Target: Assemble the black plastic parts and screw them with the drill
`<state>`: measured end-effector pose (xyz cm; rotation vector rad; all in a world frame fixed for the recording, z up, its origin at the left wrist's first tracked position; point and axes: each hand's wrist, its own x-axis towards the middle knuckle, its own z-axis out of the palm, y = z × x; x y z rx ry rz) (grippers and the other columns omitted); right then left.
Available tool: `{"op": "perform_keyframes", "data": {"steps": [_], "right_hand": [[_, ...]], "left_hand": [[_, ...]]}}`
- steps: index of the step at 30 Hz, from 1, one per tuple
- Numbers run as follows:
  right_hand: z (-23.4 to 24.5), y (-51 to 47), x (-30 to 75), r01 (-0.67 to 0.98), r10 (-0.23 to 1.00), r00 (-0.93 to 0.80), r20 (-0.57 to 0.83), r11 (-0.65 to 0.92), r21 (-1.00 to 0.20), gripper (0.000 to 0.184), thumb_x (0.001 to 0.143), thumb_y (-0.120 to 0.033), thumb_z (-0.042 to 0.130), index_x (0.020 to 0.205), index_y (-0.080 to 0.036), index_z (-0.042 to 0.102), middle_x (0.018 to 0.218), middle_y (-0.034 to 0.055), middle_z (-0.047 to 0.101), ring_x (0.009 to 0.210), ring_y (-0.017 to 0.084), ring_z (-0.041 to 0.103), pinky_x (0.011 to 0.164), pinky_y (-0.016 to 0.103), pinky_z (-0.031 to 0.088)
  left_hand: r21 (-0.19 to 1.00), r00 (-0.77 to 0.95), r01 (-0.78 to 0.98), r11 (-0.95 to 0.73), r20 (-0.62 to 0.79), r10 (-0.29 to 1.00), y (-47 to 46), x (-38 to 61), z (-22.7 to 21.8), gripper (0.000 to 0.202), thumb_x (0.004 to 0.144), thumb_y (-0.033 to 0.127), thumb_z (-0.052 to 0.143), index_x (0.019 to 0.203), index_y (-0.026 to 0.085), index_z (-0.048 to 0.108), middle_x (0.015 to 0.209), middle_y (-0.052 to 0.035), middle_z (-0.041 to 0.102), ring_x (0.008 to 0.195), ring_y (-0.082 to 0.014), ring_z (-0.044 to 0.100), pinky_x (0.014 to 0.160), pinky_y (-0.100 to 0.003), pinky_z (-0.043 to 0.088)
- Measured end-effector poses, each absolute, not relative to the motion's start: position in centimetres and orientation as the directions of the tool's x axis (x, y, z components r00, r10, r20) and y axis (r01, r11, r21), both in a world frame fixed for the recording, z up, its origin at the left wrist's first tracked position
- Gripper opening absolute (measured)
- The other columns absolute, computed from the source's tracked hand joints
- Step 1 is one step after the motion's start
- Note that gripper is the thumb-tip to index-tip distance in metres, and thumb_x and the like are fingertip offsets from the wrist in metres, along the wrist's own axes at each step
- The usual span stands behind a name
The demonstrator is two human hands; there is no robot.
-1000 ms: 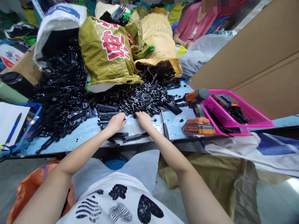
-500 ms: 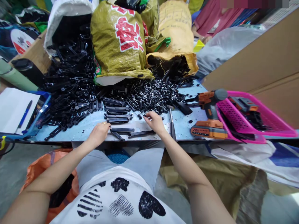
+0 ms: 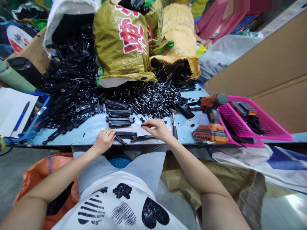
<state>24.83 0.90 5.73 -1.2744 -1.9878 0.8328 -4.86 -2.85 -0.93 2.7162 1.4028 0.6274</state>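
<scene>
My left hand (image 3: 105,140) is closed, thumb and fingertips pinching the left end of a black arm part (image 3: 125,133) at the table's front edge. A second black arm lies angled just below it. My right hand (image 3: 157,129) is closed in a pinch on a small black piece (image 3: 142,125), held just right of the stacked black arms (image 3: 120,121). Whether that piece has a metal pin cannot be seen. Behind my right hand spreads a heap of black-headed pins (image 3: 153,100) with silver shanks. A hammer (image 3: 174,124) lies to its right.
An orange cordless drill (image 3: 211,118) stands beside a pink basket (image 3: 271,116) on the right. Loose black arms (image 3: 69,92) pile up on the left, by a blue tray (image 3: 45,107). A yellow-green sack (image 3: 115,41) and a tan sack (image 3: 179,28) stand behind.
My right hand has moved left and toward me from the heap's edge, with the small black piece at its fingertips. My left hand has shifted slightly and stays at the arm's end.
</scene>
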Motion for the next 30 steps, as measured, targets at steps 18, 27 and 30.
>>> {"op": "perform_keyframes", "data": {"steps": [18, 27, 30], "right_hand": [[-0.7, -1.2, 24.7, 0.602, 0.724, -0.648, 0.237, 0.677, -0.423, 0.032, 0.093, -0.029, 0.044, 0.121, -0.019, 0.056, 0.115, 0.0127, 0.059, 0.105, 0.018, 0.057, 0.086, 0.033, 0.048], [-3.7, 1.1, 26.7, 0.432, 0.559, -0.800, 0.220, 0.790, -0.434, 0.043, 0.092, -0.037, 0.048, 0.131, -0.018, 0.049, 0.092, 0.0088, 0.061, 0.084, 0.016, 0.057, 0.076, 0.029, 0.048], [-3.2, 1.4, 26.9, 0.434, 0.521, -0.834, 0.181, 0.823, -0.367, 0.043, 0.094, -0.039, 0.044, 0.131, -0.017, 0.048, 0.091, 0.0085, 0.061, 0.082, 0.016, 0.056, 0.076, 0.029, 0.046]], "left_hand": [[0.293, 0.608, 0.745, -0.599, 0.069, 0.791, -1.5, 3.4, -0.1, 0.051, 0.080, 0.048, 0.060, 0.114, 0.011, 0.051, 0.100, -0.0138, 0.060, 0.097, -0.0294, 0.051, 0.081, -0.041, 0.039], [0.306, 0.598, 0.741, -0.598, 0.104, 0.795, -1.5, 3.3, -0.8, 0.039, 0.083, 0.044, 0.056, 0.109, 0.014, 0.053, 0.102, -0.0138, 0.059, 0.098, -0.0290, 0.051, 0.081, -0.041, 0.039], [0.276, 0.578, 0.766, -0.581, 0.100, 0.810, -1.9, 3.6, -0.6, 0.041, 0.084, 0.044, 0.056, 0.110, 0.013, 0.053, 0.102, -0.0137, 0.060, 0.099, -0.0289, 0.051, 0.082, -0.041, 0.039]]}}
